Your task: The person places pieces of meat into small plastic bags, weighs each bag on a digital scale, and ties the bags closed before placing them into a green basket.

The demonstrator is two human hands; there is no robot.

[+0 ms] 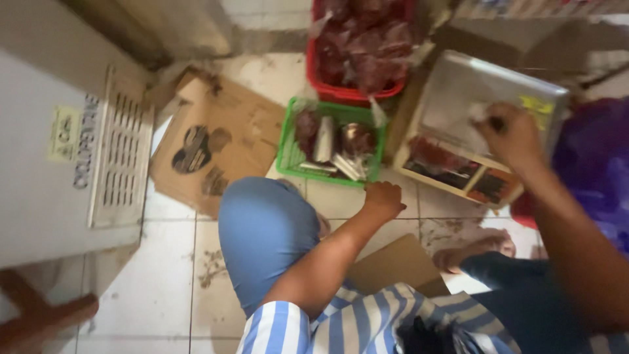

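1. The tiled floor (170, 288) spreads under me, dirty in spots, and I sit low on it with my knee in blue cloth (265, 229) pushed forward.
2. A big white appliance (52, 164) with a vented panel stands far to my left.
3. A flattened cardboard box (216, 144) lies on the tiles between that appliance and the baskets.
4. A red basket (357, 49) full of dark red bagged goods sits at the top, just behind the green one.
5. A shallow box (458, 174) with divided compartments sits to my right, a clear plastic sheet (472, 88) lying over its far part.
6. The green basket (327, 141) holds shiny silver packets and some red bags, straight ahead of my knee.
7. My right hand (511, 134) hovers over the box, fingers pinched together on a small pale piece; blur hides what it is.
8. My left hand (383, 200) is curled into a loose fist at the green basket's near rim; I cannot tell whether it touches.
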